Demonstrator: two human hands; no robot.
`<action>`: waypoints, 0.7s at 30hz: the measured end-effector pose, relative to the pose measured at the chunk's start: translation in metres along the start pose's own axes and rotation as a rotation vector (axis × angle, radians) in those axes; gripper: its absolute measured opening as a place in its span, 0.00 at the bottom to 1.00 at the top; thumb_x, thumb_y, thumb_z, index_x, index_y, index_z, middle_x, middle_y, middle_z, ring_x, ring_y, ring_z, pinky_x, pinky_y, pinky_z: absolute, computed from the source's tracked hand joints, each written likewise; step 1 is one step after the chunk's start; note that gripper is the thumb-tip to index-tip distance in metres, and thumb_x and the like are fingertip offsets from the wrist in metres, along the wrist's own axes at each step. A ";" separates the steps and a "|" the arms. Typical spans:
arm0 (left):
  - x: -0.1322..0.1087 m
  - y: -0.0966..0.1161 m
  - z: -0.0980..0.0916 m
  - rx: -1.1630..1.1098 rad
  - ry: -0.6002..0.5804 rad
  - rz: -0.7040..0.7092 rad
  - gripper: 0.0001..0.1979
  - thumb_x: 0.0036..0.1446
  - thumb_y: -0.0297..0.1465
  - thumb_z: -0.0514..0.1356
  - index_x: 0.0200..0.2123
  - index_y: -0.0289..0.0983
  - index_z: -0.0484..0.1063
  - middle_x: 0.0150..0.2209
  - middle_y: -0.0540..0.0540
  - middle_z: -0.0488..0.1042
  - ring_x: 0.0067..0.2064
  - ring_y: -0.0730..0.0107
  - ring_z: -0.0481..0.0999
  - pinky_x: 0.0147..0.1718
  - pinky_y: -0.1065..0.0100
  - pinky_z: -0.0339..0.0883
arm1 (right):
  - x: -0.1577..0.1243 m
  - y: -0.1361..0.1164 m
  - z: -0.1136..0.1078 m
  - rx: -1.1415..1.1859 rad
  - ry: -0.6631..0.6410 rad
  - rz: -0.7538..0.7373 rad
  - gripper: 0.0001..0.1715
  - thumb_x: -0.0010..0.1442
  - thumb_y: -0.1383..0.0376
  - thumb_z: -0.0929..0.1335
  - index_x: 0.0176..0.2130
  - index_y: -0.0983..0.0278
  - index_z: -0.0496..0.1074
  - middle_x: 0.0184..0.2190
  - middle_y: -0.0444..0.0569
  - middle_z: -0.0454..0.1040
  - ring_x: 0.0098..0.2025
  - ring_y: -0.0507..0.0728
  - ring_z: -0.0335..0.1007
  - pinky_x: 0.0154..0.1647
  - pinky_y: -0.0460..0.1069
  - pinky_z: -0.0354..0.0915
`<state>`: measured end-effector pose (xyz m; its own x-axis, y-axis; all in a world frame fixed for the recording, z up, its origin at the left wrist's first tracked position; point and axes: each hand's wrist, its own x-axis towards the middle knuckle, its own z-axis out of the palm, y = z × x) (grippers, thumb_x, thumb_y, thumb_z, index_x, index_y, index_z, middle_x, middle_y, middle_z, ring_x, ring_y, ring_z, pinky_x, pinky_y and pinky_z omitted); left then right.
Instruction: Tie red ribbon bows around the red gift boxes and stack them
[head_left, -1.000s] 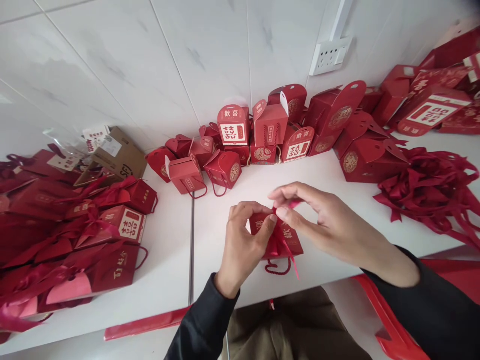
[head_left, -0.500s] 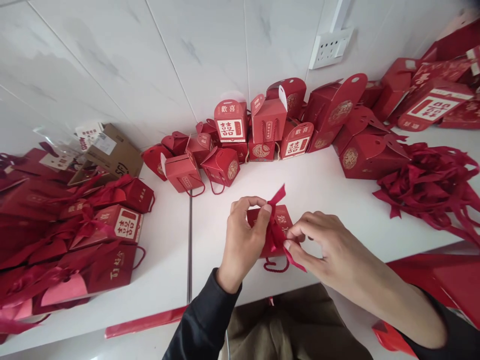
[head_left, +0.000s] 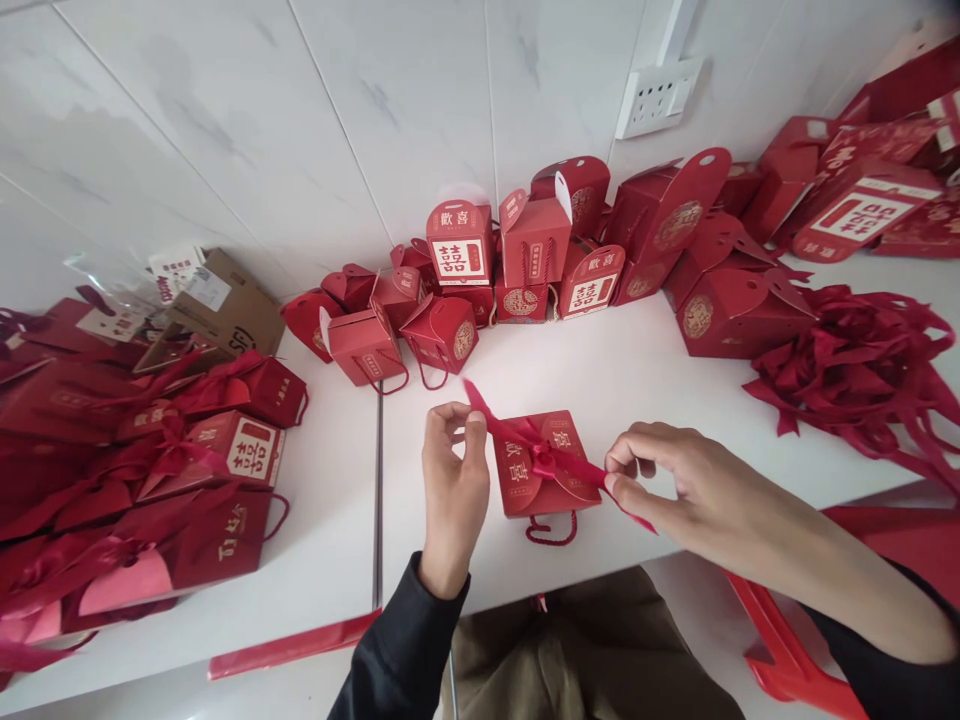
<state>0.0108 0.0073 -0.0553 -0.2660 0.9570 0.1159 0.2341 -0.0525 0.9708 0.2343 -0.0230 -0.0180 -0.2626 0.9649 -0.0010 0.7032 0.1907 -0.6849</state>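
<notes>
A small red gift box with gold characters lies on the white table in front of me. A red ribbon is knotted across its top. My left hand pinches the ribbon's left end, just left of the box. My right hand pinches the right end at the box's right edge. Both ends are drawn taut, away from the knot. A red cord handle hangs from the box's near side.
Several open red boxes crowd the back wall. A heap of loose red ribbons lies at the right. Tied boxes pile up at the left beside a brown carton. A wall socket sits above.
My hands have moved apart from above the box, pulling the ribbon ends outward to left and right. The knot now sits tight on the box top.
</notes>
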 end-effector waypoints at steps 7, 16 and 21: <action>-0.046 0.023 -0.002 0.393 0.086 0.398 0.07 0.64 0.33 0.60 0.44 0.42 0.66 0.46 0.44 0.66 0.53 0.54 0.68 0.52 0.53 0.60 | 0.037 -0.015 -0.002 0.080 0.072 -0.097 0.15 0.71 0.54 0.65 0.48 0.58 0.75 0.47 0.51 0.77 0.48 0.62 0.74 0.42 0.54 0.70; -0.061 0.013 0.008 0.540 0.011 0.423 0.04 0.66 0.27 0.60 0.41 0.42 0.72 0.43 0.44 0.70 0.42 0.58 0.68 0.45 0.55 0.59 | 0.075 -0.021 0.016 0.186 -0.101 -0.205 0.09 0.69 0.63 0.68 0.35 0.61 0.75 0.38 0.47 0.78 0.38 0.57 0.74 0.41 0.51 0.67; -0.076 0.013 0.005 0.497 -0.037 0.379 0.05 0.67 0.25 0.58 0.41 0.42 0.70 0.38 0.47 0.70 0.38 0.60 0.67 0.42 0.56 0.59 | 0.074 -0.020 0.015 0.150 -0.072 -0.168 0.07 0.66 0.65 0.68 0.34 0.61 0.73 0.36 0.47 0.78 0.37 0.57 0.74 0.37 0.51 0.66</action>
<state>0.0383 -0.0648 -0.0529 -0.0494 0.9076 0.4169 0.7152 -0.2592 0.6491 0.1909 0.0414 -0.0157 -0.4178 0.9055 0.0745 0.5409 0.3138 -0.7804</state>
